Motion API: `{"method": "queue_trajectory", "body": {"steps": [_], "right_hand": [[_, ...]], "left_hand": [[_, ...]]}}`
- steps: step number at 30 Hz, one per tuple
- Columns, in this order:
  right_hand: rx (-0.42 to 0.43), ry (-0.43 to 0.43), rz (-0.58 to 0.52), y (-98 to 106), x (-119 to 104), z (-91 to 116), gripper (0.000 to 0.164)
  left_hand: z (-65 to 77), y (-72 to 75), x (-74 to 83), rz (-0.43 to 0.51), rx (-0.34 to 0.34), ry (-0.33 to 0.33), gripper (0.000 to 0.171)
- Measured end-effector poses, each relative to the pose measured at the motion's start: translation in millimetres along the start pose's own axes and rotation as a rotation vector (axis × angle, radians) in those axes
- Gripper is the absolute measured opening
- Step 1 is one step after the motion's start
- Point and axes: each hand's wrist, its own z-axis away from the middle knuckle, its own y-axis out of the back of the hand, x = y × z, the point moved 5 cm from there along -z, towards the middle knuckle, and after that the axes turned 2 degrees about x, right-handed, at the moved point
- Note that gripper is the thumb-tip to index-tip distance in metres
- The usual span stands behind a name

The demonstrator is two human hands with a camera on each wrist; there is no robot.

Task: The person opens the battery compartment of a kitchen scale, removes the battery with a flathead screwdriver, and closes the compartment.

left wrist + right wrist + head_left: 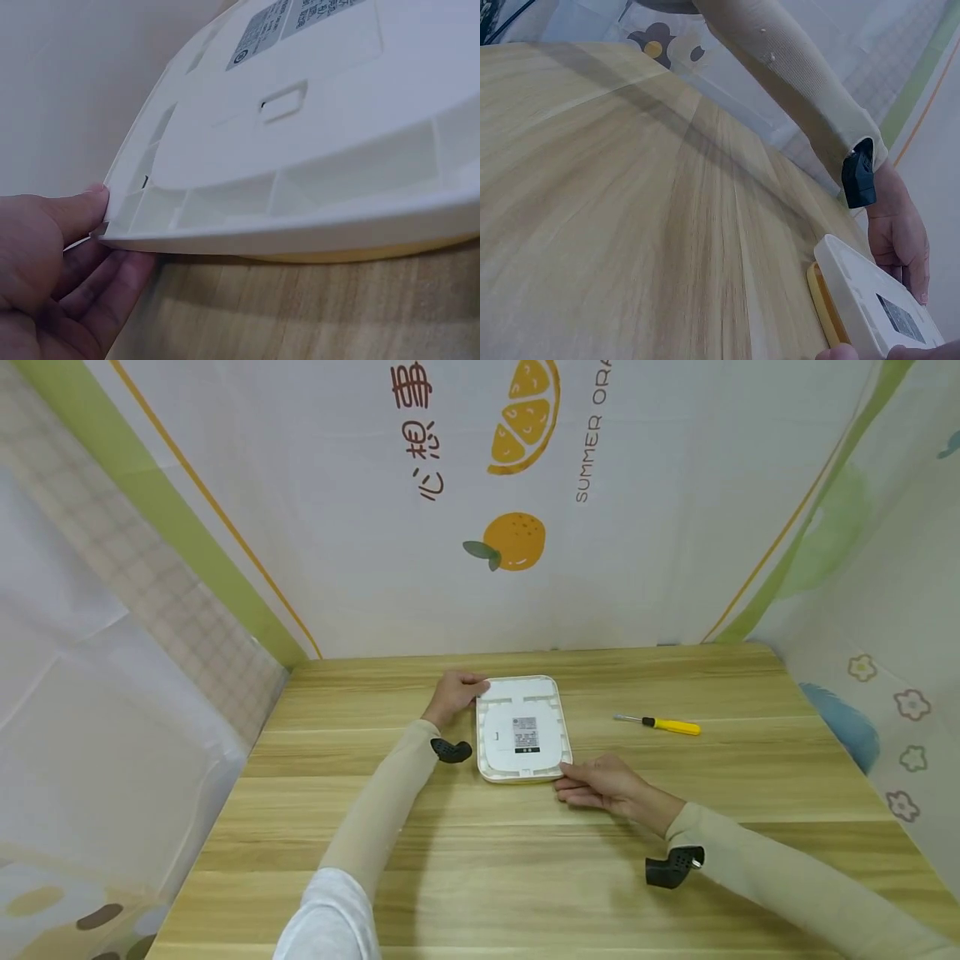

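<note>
A flat white plastic device [498,714] with rounded corners lies underside up on the table, showing a grey printed label [527,732] and slots along its rim. Beneath it a yellow part [360,255] shows, and the white edge stands raised off the wood in the left wrist view. My left hand [453,695] pinches the far left corner, thumb on top and fingers below. At the near right corner my right hand [609,787] holds the edge between thumb and fingers; only its fingertips [840,352] appear in the right wrist view.
A screwdriver [671,726] with a yellow and black handle lies to the right of the device, tip pointing left. The wood-grain table [495,877] ends at a printed curtain [360,568] at the back, with more cloth at both sides.
</note>
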Motion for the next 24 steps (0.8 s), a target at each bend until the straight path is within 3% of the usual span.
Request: {"method": "queue_trajectory", "body": {"steps": [14,24], "right_hand": [[0.042,0.032,-0.008,2,-3,-2,0.024],[0.077,0.07,-0.007,25,-15,-7,0.018]], "left_hand": [[11.0,10.7,-1.5,0.025,0.02,-0.019,0.03],[29.2,15.5,-9.7,0.257,0.046,0.028,0.032]]}}
